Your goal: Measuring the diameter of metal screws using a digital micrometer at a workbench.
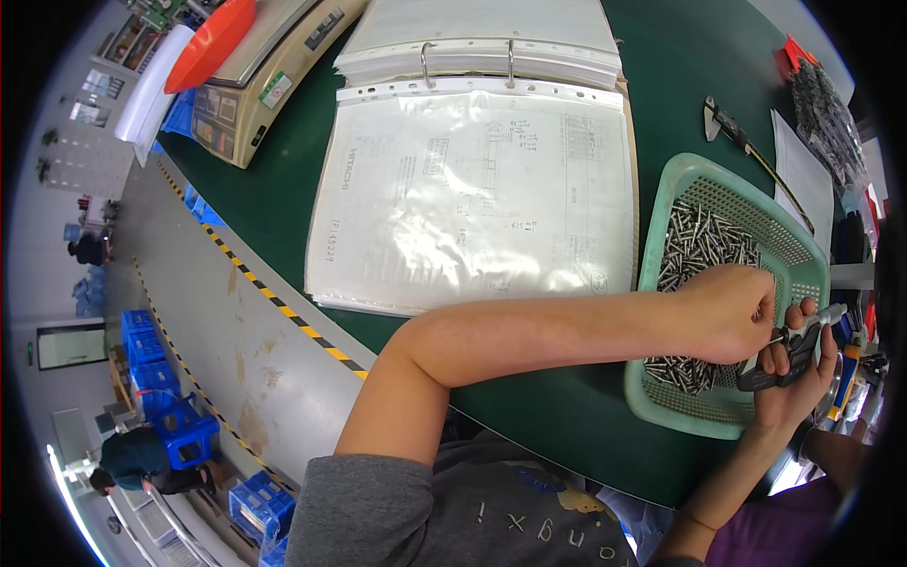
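Note:
My right hand [794, 387] is closed around a grey digital micrometer [801, 352] at the right side of the green plastic basket [652, 397]. My left arm reaches across the front of the table, and my left hand [723, 312] is closed over the basket, its fingertips curled toward the micrometer's jaws. What those fingers pinch is hidden behind the hand. Many small silver metal pins [704, 241] fill the bottom of the basket; my left hand and wrist cover part of them.
An open ring binder [472, 208] with a drawing in a plastic sleeve lies left of the basket. Beyond the basket rest a caliper [732, 132] and bagged dark parts [824, 113]. A scale [255, 94] stands far left. Another person [142, 463] is across the aisle, near blue crates.

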`<state>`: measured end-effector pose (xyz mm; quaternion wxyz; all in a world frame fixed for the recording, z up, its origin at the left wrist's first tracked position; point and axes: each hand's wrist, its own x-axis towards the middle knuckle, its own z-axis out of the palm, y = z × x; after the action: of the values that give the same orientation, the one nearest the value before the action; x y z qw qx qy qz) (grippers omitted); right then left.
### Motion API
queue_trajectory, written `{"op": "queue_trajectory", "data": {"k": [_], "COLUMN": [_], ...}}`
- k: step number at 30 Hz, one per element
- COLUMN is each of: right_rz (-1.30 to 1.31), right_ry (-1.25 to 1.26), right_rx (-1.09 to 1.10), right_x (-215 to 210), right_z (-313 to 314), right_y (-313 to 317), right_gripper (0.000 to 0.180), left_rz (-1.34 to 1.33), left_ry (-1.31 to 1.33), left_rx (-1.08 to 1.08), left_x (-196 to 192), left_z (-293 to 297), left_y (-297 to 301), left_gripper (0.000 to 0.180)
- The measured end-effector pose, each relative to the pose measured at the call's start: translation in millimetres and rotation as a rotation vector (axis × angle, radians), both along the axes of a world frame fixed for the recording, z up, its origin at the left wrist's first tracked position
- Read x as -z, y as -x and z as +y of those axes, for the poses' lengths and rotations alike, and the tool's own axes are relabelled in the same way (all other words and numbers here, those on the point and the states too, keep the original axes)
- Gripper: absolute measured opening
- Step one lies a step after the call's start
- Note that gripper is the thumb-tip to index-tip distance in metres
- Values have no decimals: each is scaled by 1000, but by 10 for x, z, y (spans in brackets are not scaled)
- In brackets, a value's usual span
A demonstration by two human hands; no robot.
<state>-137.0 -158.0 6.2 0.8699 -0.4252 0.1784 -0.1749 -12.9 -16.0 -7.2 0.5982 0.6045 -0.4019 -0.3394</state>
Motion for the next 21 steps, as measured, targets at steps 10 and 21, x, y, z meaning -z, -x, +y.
{"op": "queue_trajectory", "data": {"k": [10, 21], "right_rz": [11, 8], "right_ry": [-5, -10], "right_rx": [15, 18], "right_x": [-36, -13], "right_z": [-20, 1], "right_y": [38, 11], "right_gripper": [32, 32], "left_rz": [6, -37], "left_ry": [4, 1], "left_rx": [19, -12], "left_x": [-27, -8], "left_z": [-22, -10], "left_y": [9, 19], "left_gripper": [14, 13]}}
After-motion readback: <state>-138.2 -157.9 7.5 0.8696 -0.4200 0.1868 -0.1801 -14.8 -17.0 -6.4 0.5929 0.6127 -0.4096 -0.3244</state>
